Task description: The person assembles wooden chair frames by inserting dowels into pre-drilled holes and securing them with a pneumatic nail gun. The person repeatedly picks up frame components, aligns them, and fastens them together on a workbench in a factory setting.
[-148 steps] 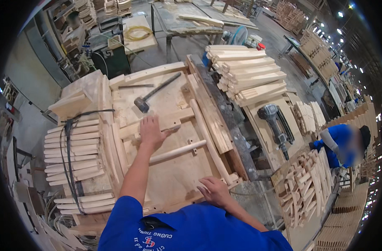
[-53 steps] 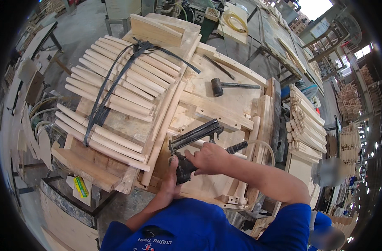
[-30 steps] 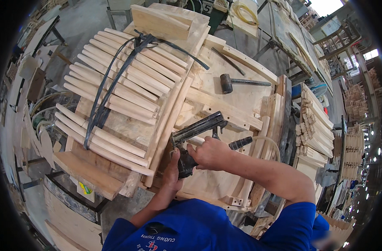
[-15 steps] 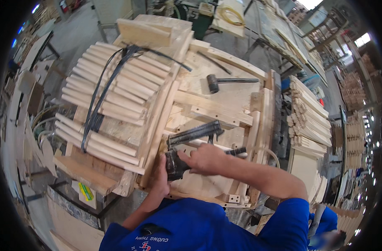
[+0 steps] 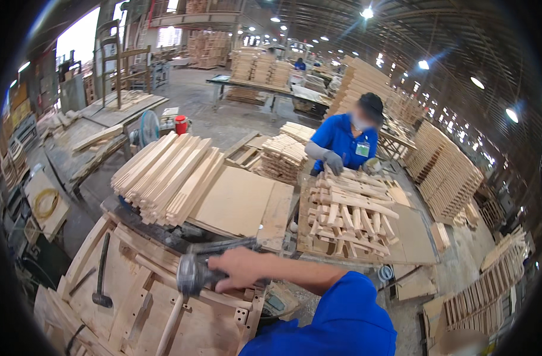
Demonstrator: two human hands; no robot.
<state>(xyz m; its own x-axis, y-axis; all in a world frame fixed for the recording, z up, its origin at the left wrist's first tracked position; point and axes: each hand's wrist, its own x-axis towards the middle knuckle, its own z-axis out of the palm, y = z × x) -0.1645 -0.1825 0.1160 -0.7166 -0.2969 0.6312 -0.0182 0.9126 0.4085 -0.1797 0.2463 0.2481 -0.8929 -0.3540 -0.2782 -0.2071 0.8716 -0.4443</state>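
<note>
My right hand (image 5: 240, 267) is closed around a dark nail gun (image 5: 192, 275), over the right side of a wooden assembly board (image 5: 119, 288). The tool's grey, rounded head points left; its long dark body lies partly behind my fingers. Below the head, a round pale wooden rod (image 5: 171, 323) slants toward me. Pale rails with drilled holes, such as a short drilled block (image 5: 241, 315), line the board's edge. A black mallet (image 5: 102, 298) rests on the board to the left, beside a thin dark bar (image 5: 82, 281). My left hand is out of the picture.
Beyond the board, squared wooden strips (image 5: 167, 178) lie piled near a plywood sheet (image 5: 235, 199). A co-worker (image 5: 345, 139) in blue with grey gloves handles a heap of shaped pieces (image 5: 351, 216) on another bench. A fan (image 5: 149, 127) and red jug (image 5: 181, 124) stand behind.
My view has swung up and to the right, showing the co-worker's bench. The nail gun has gone with my right hand to the board's right side. My left hand has left the picture.
</note>
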